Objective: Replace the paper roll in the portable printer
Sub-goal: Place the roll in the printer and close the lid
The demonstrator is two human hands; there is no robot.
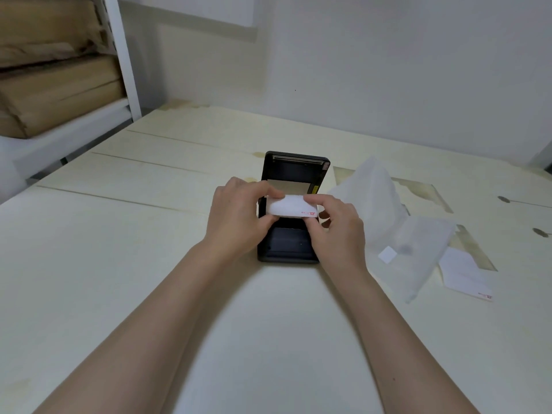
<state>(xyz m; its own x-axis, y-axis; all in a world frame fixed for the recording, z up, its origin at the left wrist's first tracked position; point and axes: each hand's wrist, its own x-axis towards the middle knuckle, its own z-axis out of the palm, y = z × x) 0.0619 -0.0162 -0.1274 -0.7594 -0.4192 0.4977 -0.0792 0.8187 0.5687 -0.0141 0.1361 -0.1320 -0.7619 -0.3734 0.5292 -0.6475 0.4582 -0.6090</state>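
Paper roll held over the open printer, both hands on it.

From my seat, nearest me both forearms reach out across the pale table point(89, 264). My left hand point(236, 216) and right hand point(340, 225) each have thumb and fingers clamped on one end of the white paper roll point(291, 208), which I judge keeps it level and square to the bay. The roll sits just above the middle of the black portable printer point(294, 246), whose lid point(295, 167) lies swung open at the far end so the compartment is clear to receive it. Whether the roll is seated yet I cannot tell. To the right lie the torn translucent wrapper point(388, 222) and a loose paper slip point(466, 273), set well aside.
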